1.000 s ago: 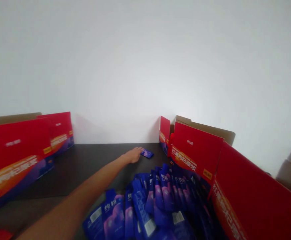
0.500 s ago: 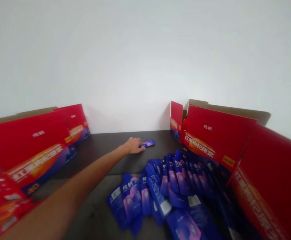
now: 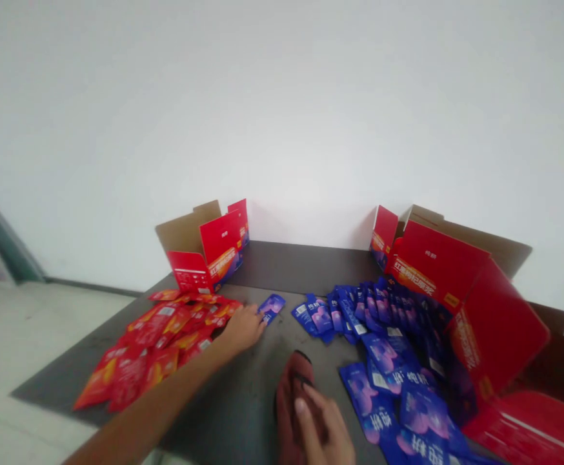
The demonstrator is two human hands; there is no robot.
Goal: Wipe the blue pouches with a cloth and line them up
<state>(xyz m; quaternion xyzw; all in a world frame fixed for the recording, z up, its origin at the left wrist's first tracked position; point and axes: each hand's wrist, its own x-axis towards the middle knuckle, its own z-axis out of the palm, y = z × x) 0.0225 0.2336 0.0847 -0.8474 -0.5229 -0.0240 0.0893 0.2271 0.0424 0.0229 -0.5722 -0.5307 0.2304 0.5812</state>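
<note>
My left hand point(image 3: 244, 326) is closed on the near end of a blue pouch point(image 3: 273, 306) with pink-purple print, low over the dark table. Just left of that hand spreads a pile of red-orange pouches point(image 3: 159, 336). At the bottom centre, my right hand point(image 3: 328, 429) has its fingers bent onto a maroon, soft-looking item point(image 3: 289, 394) with dark edging; its exact kind cannot be made out. To the right of both hands lies a heap of similar blue pouches point(image 3: 381, 349), some in an overlapping row.
An open red carton point(image 3: 224, 248) stands at the back left of the dark table point(image 3: 306, 265). Larger open red cartons point(image 3: 441, 265) line the right side, flaps up. A white wall point(image 3: 311, 129) rises behind. Pale floor point(image 3: 25, 349) shows at left.
My left hand has drawn the blue pouch from the back of the table nearer to me, beside the red-orange pile. My right hand and the maroon item have come into view.
</note>
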